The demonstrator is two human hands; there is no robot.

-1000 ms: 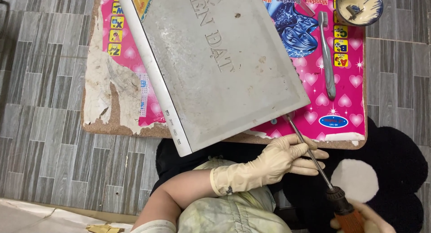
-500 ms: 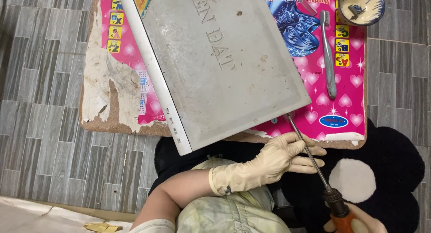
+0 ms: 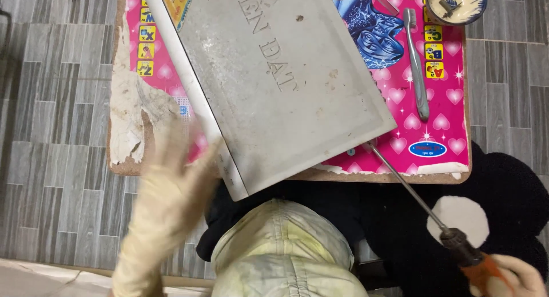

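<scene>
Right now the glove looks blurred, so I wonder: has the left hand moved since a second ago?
Yes. The left hand has left the screwdriver shaft and swung leftward to the grey panel's lower left corner.

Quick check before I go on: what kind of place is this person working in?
Probably a home floor used as a makeshift repair spot: grey plank-pattern floor tiles, a low children's table with a worn pink top, a grey metal panel, and a screwdriver in the right hand.

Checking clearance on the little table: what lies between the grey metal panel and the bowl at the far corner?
In the head view, a grey toothbrush lies on the pink tabletop between the grey metal panel and the bowl.
</scene>
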